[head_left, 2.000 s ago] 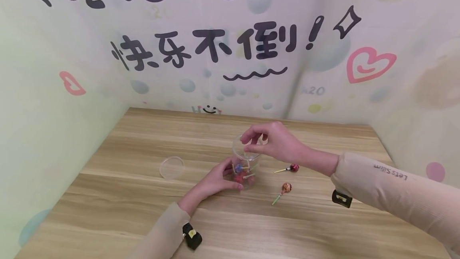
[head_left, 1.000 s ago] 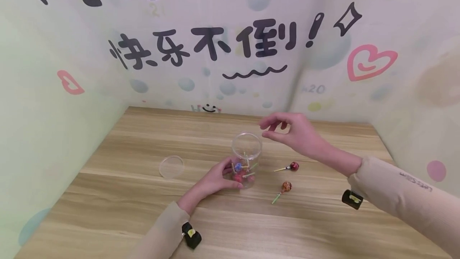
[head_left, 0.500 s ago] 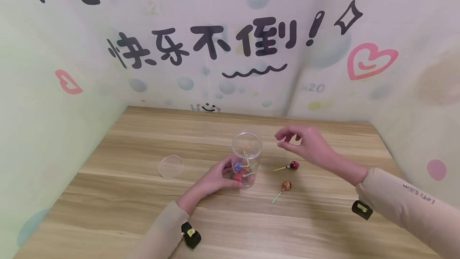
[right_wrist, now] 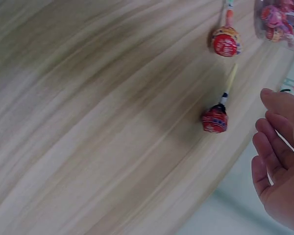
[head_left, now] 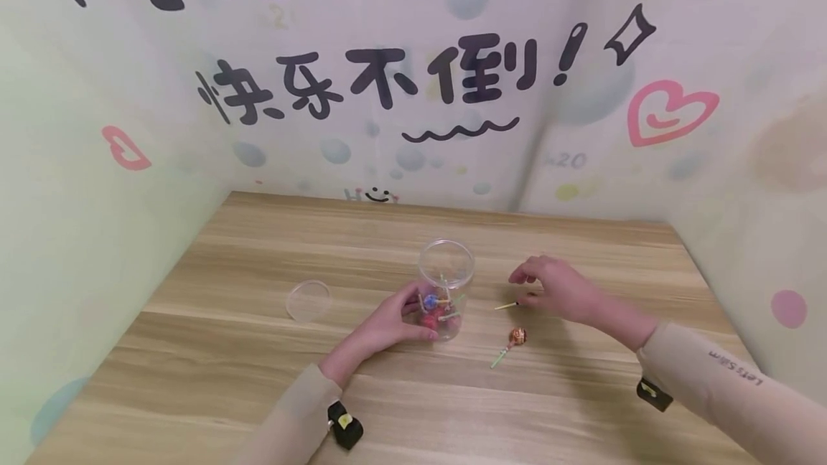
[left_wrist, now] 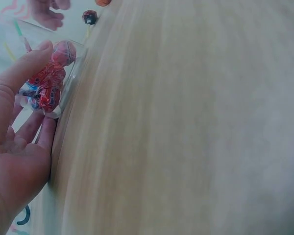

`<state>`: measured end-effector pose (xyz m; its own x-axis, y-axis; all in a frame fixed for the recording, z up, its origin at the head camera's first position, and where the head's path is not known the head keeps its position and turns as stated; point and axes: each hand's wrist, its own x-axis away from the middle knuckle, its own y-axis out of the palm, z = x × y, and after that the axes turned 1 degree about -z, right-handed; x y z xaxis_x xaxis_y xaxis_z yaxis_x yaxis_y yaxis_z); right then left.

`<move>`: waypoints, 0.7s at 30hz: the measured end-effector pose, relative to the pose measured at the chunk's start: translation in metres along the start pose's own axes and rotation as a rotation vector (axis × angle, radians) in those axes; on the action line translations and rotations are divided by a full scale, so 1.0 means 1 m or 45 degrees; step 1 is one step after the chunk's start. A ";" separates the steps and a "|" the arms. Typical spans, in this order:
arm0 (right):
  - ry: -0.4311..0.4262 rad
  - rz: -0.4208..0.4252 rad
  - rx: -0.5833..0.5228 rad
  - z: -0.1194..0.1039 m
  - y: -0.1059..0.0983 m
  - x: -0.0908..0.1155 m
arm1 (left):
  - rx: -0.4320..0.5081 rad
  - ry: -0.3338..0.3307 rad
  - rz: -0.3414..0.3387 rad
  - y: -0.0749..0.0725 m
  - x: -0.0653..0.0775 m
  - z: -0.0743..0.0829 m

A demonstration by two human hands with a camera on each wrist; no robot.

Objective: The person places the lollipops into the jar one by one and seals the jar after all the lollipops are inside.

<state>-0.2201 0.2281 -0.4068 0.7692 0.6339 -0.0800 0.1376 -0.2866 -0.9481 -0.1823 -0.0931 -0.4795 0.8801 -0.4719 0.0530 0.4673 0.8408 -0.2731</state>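
- We see the right-hand grip (head_left: 561, 290) with thumb and fingertips apart, holding nothing, bent loosely over the dark red lollipop (right_wrist: 215, 120).
- That lollipop lies on the desk (head_left: 213, 372) to the right of the jar, its pale yellow stick pointing toward it.
- We judge it light, with a hard, round head in a slippery wrapper and a thin, stiff stick; a pinch across the head, or on the stick close under it, should hold best.
- The left-hand grip (head_left: 388, 323) is curled round the lower part of the clear jar (head_left: 447, 285), which stands upright and uncovered. Its wall looks like thin, smooth plastic, so we would hold it low and squeeze gently.
- Nearer us lies the orange lollipop (head_left: 517, 336); the clear lid (head_left: 308, 301) rests flat, left of the jar.
- From the head view, the right hand hides the dark red head; the right wrist view shows it whole, the fingers clear of it. The left wrist view shows red-wrapped lollipops (left_wrist: 50, 95) bunched near the jar's base.
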 end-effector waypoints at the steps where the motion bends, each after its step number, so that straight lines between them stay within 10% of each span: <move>1: -0.018 0.006 0.038 0.001 0.003 0.001 | 0.000 0.000 0.000 0.000 0.000 0.000; 10: -0.083 0.002 0.361 0.007 0.018 0.001 | 0.005 -0.006 -0.003 0.000 -0.001 0.000; 21: -0.076 0.014 0.412 0.013 0.027 -0.003 | 0.013 -0.007 0.006 0.000 0.000 0.000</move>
<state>-0.2266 0.2284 -0.4360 0.7301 0.6760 -0.0997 -0.0836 -0.0565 -0.9949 -0.1826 -0.0927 -0.4797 0.8826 -0.4666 0.0574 0.4642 0.8455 -0.2639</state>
